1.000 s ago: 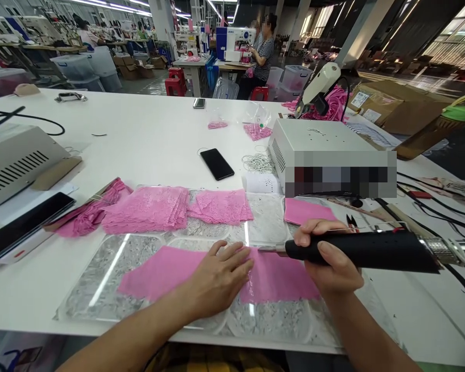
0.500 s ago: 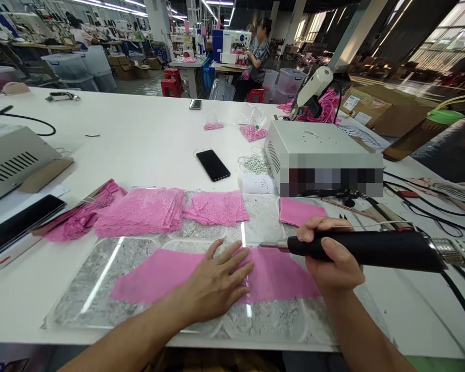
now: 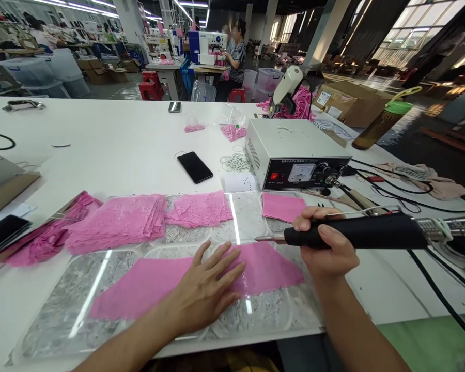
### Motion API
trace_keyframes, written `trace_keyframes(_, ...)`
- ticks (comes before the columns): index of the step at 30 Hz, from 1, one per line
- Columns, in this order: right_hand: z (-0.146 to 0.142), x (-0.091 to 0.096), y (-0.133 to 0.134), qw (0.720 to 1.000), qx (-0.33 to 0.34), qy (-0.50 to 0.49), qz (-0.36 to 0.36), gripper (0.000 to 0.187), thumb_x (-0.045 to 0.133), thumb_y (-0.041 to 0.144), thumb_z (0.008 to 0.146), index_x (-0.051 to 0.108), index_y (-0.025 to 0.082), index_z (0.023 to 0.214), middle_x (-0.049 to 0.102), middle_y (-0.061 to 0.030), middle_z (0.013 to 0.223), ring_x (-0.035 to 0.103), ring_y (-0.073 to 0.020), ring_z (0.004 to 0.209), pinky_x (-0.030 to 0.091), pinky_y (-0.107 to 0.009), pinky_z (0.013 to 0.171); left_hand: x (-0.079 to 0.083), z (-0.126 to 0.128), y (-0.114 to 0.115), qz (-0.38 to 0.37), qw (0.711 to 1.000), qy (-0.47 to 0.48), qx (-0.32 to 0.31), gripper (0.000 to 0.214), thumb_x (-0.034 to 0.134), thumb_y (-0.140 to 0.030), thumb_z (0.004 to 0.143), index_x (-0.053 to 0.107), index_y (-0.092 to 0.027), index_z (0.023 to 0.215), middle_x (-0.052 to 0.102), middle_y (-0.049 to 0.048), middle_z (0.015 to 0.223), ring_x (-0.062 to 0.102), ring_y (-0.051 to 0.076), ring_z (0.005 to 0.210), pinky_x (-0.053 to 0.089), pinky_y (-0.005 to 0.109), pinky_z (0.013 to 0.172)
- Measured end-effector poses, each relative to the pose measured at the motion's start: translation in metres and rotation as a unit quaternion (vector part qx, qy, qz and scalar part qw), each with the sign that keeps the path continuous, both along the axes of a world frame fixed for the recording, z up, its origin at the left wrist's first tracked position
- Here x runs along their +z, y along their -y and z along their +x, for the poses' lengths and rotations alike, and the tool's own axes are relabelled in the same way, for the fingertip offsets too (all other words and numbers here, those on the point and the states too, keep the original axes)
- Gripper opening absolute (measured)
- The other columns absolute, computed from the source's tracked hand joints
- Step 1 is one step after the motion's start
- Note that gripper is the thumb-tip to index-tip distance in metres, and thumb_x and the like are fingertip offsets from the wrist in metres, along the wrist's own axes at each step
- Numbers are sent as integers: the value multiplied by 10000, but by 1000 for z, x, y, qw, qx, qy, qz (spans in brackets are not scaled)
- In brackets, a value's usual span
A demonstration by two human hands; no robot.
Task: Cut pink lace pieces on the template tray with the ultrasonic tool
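Note:
My left hand (image 3: 211, 287) lies flat with its fingers spread on a long pink fabric piece (image 3: 143, 289), which rests on a clear plastic sheet (image 3: 62, 310) with a grey pattern under it. In my right hand (image 3: 329, 248) is a black-handled ultrasonic cutter (image 3: 360, 231), held level. Its thin metal tip points left, at the fabric's upper edge close to my left fingertips; whether it touches I cannot tell. Behind the piece are a stack of pink lace pieces (image 3: 118, 219), a smaller lace stack (image 3: 201, 209) and a plain pink fabric piece (image 3: 282, 205).
A generator box (image 3: 306, 139) with a dial stands behind my right hand, its cables (image 3: 442, 279) running along the right. A phone (image 3: 195, 167), rubber bands (image 3: 236, 162) and a bottle (image 3: 380, 124) are further back. Another person (image 3: 238, 57) sits at a sewing machine.
The view has shifted to the right, so table things appear further left. My left hand stays flat on the fabric, and my right hand keeps hold of the cutter near its upper edge.

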State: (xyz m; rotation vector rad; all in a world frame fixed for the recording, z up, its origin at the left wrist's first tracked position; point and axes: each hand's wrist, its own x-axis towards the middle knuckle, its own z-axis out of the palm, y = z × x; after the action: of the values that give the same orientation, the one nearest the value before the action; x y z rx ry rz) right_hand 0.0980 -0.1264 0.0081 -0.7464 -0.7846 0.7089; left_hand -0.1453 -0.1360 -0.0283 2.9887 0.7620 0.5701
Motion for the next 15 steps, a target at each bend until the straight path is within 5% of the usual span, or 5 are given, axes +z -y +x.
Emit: trace_keyframes(15, 2, -1, 2, 999, 28, 14, 1, 116, 579, 227, 637, 608, 202, 747, 583, -6, 753, 515, -106, 535, 451, -296, 533, -5, 2, 2, -5, 996, -84, 23, 449, 444, -340, 988, 438, -195, 1412, 433, 82, 1476, 352, 333, 1384, 181, 608, 1149)
